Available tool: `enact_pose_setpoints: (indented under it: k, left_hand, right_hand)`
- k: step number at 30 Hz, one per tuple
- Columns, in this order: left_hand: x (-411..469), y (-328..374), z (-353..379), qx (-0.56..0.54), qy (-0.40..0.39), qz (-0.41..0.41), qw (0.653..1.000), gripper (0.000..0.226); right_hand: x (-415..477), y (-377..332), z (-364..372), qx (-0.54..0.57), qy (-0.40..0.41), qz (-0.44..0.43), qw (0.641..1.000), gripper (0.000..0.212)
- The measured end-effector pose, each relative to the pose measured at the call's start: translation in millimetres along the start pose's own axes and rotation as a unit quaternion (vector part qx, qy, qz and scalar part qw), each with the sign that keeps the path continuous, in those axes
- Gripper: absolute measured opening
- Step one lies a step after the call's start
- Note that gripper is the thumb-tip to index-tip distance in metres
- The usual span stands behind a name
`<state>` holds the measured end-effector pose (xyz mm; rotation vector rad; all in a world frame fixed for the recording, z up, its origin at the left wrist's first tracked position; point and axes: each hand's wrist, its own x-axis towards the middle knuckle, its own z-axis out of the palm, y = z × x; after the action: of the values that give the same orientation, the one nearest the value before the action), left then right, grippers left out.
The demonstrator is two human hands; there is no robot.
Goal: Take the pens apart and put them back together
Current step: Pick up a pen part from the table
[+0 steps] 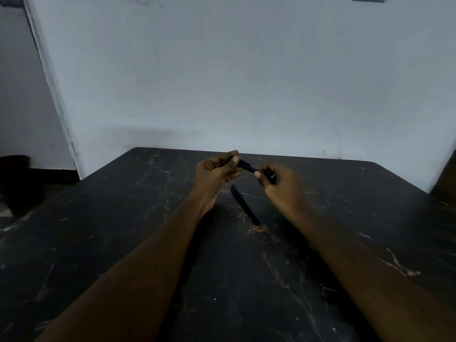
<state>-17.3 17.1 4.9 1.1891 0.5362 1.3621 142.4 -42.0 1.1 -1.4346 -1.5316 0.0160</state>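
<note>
Reaching in from the near edge, two bare forearms stretch over a dark, veined surface [123, 243]. Between the wrists a black pen [245, 204] lies flat on the surface, slanted, its far end toward the left hand. Just beyond it, both hands hold a second black pen [246, 166] up off the surface. The left hand [214, 174] curls round one end, thumb pressed on the barrel. The right hand [278, 183] pinches the other end between thumb and fingers [280, 171]. A short dark stretch of the held pen shows between the two hands. Whether it is in one piece is too dim to tell. Behind the surface's far edge stands a pale wall [246, 70].
</note>
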Motion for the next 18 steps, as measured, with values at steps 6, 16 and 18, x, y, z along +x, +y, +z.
enact_pose_setpoints:
  k: [6, 16, 18]
  left_hand:
    - [-1, 3, 4, 0.103, 0.04, 0.013, 0.994, 0.027]
    - [-2, -3, 6, 0.17, 0.041, -0.003, 0.985, 0.021]
    - [-2, -5, 6, 0.184, 0.036, -0.001, 0.982, 0.02]
  right_hand:
    - [5, 8, -11, -0.021, 0.024, -0.012, 0.999, 0.015]
    - [18, 48, -58, -0.102, 0.098, 0.174, 0.975, 0.024]
    - [17, 57, -62, -0.107, 0.066, 0.21, 0.97, 0.027]
